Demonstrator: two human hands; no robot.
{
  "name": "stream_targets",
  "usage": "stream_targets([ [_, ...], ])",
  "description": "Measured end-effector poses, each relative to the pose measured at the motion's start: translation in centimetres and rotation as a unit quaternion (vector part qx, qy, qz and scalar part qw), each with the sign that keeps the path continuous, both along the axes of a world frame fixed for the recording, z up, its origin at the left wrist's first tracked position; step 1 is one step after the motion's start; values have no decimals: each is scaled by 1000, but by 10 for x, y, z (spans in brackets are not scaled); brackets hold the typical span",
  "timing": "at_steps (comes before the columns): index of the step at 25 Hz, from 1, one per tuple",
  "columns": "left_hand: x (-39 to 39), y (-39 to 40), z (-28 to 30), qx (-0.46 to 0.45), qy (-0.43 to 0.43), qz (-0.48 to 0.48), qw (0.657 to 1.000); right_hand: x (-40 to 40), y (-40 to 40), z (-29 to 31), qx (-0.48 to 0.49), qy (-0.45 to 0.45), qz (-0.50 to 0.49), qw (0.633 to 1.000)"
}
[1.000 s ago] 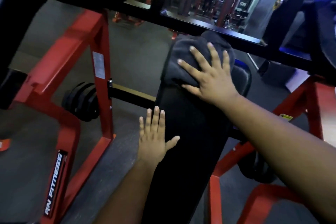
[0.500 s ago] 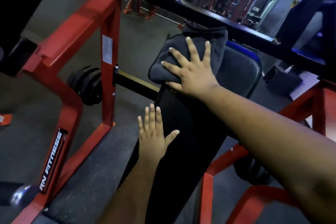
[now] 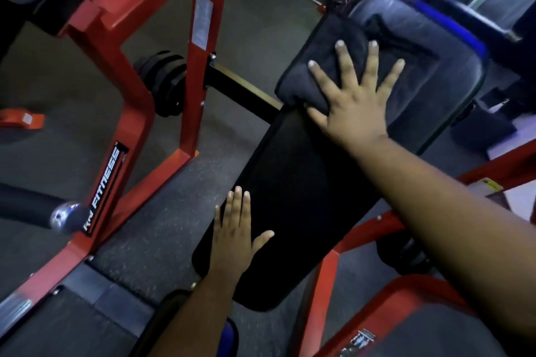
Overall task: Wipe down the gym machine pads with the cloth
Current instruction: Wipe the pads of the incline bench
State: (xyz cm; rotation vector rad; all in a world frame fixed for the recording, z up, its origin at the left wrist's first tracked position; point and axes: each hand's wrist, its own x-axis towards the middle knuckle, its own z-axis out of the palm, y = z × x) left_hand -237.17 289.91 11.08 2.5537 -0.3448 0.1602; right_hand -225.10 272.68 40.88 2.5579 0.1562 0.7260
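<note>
— Moved since half a second ago?
— Right hand (image 3: pixel 352 98) with cloth (image 3: pixel 327 66): shifted off the long pad's top and onto the near edge of the upper pad. More of the long pad's lower end is now in frame.

— Item one, right hand?
— Flat, fingers fanned wide, palm down on the cloth, pressing rather than gripping. Centre-right of frame.

— Item two, left hand?
— Left hand (image 3: pixel 233 236): flat, fingers together, thumb out to the side, nothing held. Rests on the left edge of the long black pad (image 3: pixel 293 197), lower centre.

— Item three, cloth?
— Dark grey, folded, stitched border. Lies under the right hand, across the join between the long black pad and the upper pad (image 3: pixel 441 78); its left end droops over the side.

— Pads?
— Long pad: black, running from lower centre up to the right. Upper pad: grey-black, rounded, a blue glint on its far rim, upper right of frame.

— Surroundings?
— Red frame (image 3: pixel 200 72), left of the pads, with a white label and a black strip reading "FITNESS". Black weight plates (image 3: pixel 165 81) on a bar behind the upright. Chrome knob (image 3: pixel 65 217) at lower left. Dark speckled floor (image 3: pixel 156 229).
</note>
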Motion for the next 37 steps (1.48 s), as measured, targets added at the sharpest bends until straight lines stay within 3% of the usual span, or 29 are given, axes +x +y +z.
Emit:
stream_targets([
  [2,-8,9,-20,-16,13,8,1000,-11,27,-46,-9,19,17,1000],
  [6,-27,29,-60,-23,43,8,999,-66,54,-154,-137,155,101,973],
  [9,-41,34,-69,-9,72,6,997,-67,29,-143,-199,179,192,944],
  [12,-47,35,-67,-2,90,0,996,-54,2,-95,-136,118,118,977],
  [14,-49,39,-68,4,101,-13,995,-63,14,-103,-60,80,34,994],
  [18,-61,56,-92,-3,122,-27,992,-84,55,-174,-7,83,15,996],
  [25,-107,100,-181,36,200,-12,979,-152,106,-346,-66,250,110,960],
  [29,-143,144,-213,142,283,-48,947,-169,116,-383,-114,282,112,946],
  [33,-173,158,-198,203,360,-96,905,-208,85,-403,-194,393,186,880],
  [35,-187,163,-185,218,392,-122,885,-239,66,-405,-179,418,217,864],
  [37,-196,169,-173,239,406,-139,871,-273,59,-396,-122,444,175,870],
])
